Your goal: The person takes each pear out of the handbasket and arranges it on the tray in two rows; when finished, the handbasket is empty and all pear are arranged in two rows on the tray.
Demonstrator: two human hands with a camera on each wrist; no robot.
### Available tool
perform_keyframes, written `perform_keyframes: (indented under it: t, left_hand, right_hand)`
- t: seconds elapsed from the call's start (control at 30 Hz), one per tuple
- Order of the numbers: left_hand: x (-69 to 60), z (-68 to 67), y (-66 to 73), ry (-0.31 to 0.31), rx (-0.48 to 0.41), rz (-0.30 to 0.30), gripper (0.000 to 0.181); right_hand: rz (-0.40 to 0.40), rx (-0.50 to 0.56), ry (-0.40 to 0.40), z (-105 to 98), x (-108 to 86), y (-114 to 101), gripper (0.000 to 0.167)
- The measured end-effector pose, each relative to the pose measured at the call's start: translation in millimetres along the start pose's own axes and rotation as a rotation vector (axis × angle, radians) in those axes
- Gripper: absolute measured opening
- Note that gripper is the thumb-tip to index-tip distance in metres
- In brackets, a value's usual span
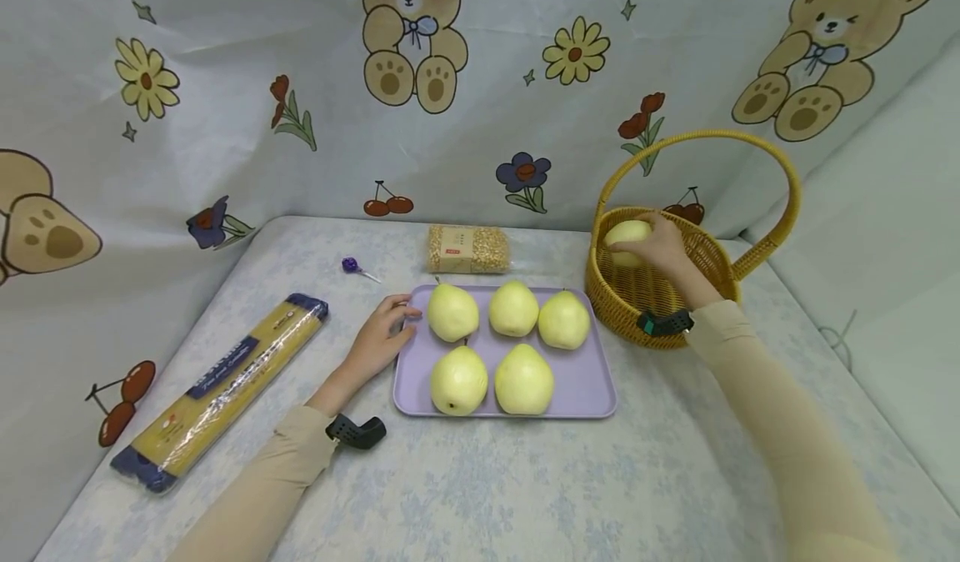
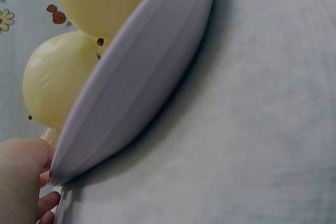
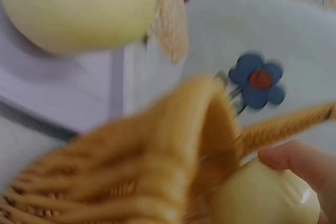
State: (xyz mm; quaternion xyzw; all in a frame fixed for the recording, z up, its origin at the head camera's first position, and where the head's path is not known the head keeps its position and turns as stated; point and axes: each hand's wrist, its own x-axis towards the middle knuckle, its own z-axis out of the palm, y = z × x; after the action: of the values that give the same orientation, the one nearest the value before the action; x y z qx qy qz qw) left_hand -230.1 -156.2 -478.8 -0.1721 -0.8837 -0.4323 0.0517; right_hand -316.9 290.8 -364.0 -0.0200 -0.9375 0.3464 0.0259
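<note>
In the head view my right hand (image 1: 663,245) holds a pale yellow pear (image 1: 628,237) inside the wicker basket (image 1: 626,320), near its left wall. The right wrist view shows the thumb pressed on that pear (image 3: 265,195) behind the basket's rim (image 3: 173,129). My left hand (image 1: 378,337) grips the left edge of a lilac tray (image 1: 581,387); in the left wrist view its fingers (image 2: 48,203) bend about the rim. Several pears lie on the tray, among them a front pear (image 1: 459,380) and a back-left pear (image 1: 453,312).
Behind the tray lies a clear bag of yellow grains (image 1: 468,249). A purple-wrapped lollipop (image 1: 351,265) is at the back left. One long yellow and blue packet (image 1: 225,387) lies along the left side. The basket's tall handle (image 1: 701,134) arches above it. A printed cloth backdrop (image 1: 300,178) stands behind the table.
</note>
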Motion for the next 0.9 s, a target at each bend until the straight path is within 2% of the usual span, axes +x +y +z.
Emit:
perform_keyframes:
  t: [0.07,0.17,0.33,0.43,0.53,0.63,0.77,0.9]
  left_hand:
    - [-0.2,-0.1,-1.3,-0.002,0.003,-0.006,0.025]
    - [-0.2,-1.5,-3.9,0.0,0.004,-0.008,0.024]
    - [0.3,-6.3,-6.8,0.001,0.005,-0.006,0.025]
    - [-0.3,-9.5,-7.6,0.001,-0.012,-0.013,0.025]
    - [-1.0,-12.0,-8.9,0.009,-0.026,-0.01,0.025]
    - [-1.5,-13.4,-10.9,0.012,-0.029,-0.013,0.025]
    - [-0.9,-13.6,-13.2,0.009,-0.028,-0.015,0.024]
    - [0.0,-13.7,-13.5,0.003,-0.044,-0.012,0.024]
  right_hand:
    - [-0.04,0.028,0.002,-5.3,-17.9,-10.8,0.082]
    - [-0.142,0.074,-0.05,-8.4,-53.0,-26.4,0.075]
    - [-0.333,0.07,-0.23,8.9,-115.6,-40.7,0.069]
    - [-0.404,0.034,-0.336,25.9,-141.6,-39.1,0.067]
    - [-0.437,0.034,-0.432,41.1,-154.7,-35.7,0.066]
    - [-0.454,0.016,-0.471,53.0,-158.6,-32.7,0.066]
    - [-0.478,-0.041,-0.455,62.7,-157.6,-31.4,0.069]
    - [-0.547,-0.112,-0.434,63.6,-156.4,-32.7,0.075]
